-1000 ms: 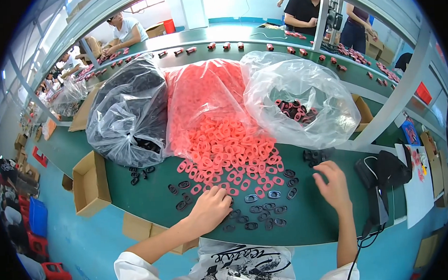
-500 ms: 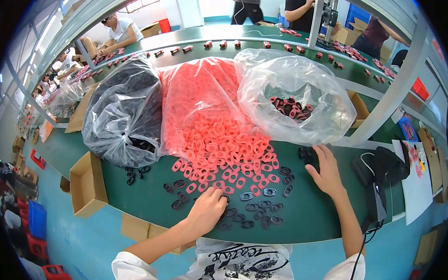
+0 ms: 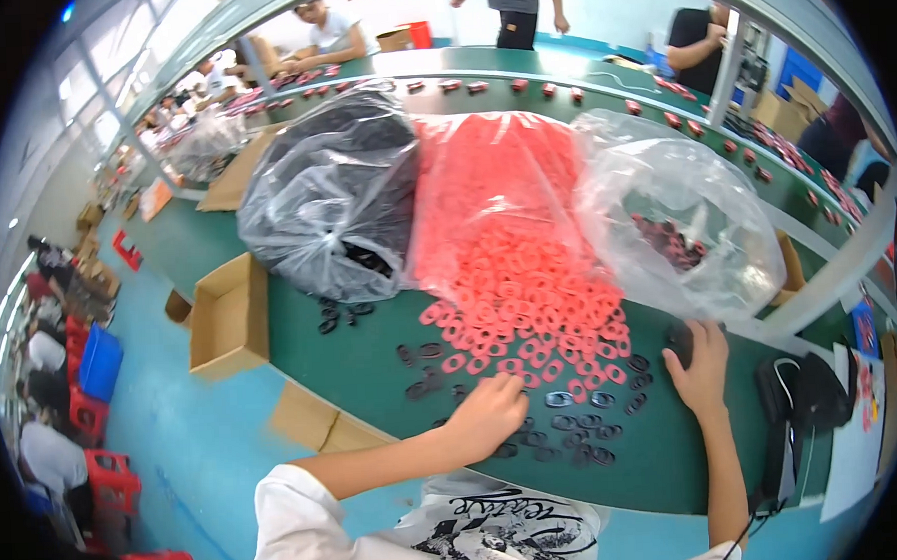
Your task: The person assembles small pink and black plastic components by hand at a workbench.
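My left hand (image 3: pixel 490 416) is closed, fingertips pressed down at the near edge of a heap of red oval rings (image 3: pixel 514 297). Whatever it may hold is hidden beneath the fingers. On the right, my right hand (image 3: pixel 705 374) curls its thumb and fingers around a dark clump of black parts (image 3: pixel 679 343) on the table. Black oval rings (image 3: pixel 581 439) lie scattered between the hands, two of them glossier (image 3: pixel 560 399). The red rings spill out of a clear plastic bag (image 3: pixel 494 178).
A bag of black parts (image 3: pixel 330 205) stands left of the red one, a clear bag with red-and-black pieces (image 3: pixel 667 240) right. An open cardboard box (image 3: pixel 228 320) sits at the left edge. Beyond, a green conveyor (image 3: pixel 601 93) carries small red-and-black parts. A black device (image 3: pixel 814 389) lies far right.
The whole view has swung left, so the table and bags sit further right in the picture. Both hands stay at nearly the same places on the table.
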`<state>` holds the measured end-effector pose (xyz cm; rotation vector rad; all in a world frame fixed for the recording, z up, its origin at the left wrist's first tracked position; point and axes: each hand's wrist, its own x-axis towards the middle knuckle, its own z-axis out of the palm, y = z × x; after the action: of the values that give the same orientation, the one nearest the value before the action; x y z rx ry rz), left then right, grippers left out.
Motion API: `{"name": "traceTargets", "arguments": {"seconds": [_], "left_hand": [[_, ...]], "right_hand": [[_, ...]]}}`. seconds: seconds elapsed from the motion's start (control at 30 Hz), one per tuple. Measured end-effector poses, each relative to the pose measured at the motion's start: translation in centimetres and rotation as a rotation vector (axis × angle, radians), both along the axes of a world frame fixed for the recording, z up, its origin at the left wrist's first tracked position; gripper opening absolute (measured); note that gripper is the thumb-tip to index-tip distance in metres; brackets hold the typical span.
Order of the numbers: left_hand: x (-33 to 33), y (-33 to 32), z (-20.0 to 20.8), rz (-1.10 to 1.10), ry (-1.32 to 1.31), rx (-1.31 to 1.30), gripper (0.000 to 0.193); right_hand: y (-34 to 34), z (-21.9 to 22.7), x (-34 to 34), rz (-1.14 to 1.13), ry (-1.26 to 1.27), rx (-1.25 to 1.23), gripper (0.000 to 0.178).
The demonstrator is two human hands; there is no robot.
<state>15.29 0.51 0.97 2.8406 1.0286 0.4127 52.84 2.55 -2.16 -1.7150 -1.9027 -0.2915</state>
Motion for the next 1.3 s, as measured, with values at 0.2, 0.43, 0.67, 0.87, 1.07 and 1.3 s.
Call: {"name": "traceTargets", "arguments": {"seconds": [0.2, 0.43, 0.67, 0.87, 1.07, 1.3], "left_hand": [[-0.1, 0.5, 0.5, -0.061, 0.04, 0.01, 0.018], [-0.3, 1.0, 0.0, -0.101, -0.032, 0.0, 0.019], [0.0, 1.1, -0.1, -0.111, 0.014, 0.005, 0.017], [-0.2, 1.0, -0.2, -0.081, 0.005, 0.02, 0.019], [0.0, 1.1, 0.0, -0.082, 0.031, -0.002, 0.017], [0.0, 1.1, 0.0, -0.04, -0.046, -0.006, 0.029]], "right_hand": [[0.4, 0.0, 0.3, -0.097, -0.003, -0.02, 0.054], [1.0, -0.9, 0.0, -0.073, 0.01, -0.014, 0.049], [0.3, -0.3, -0.5, 0.032, 0.055, 0.024, 0.028], [-0.4, 0.2, -2.2, 0.098, 0.116, 0.007, 0.021], [-0.7, 0.4, -2.3, 0.107, 0.082, 0.002, 0.019], [-0.9, -0.5, -1.9, 0.122, 0.017, -0.004, 0.018]]}}
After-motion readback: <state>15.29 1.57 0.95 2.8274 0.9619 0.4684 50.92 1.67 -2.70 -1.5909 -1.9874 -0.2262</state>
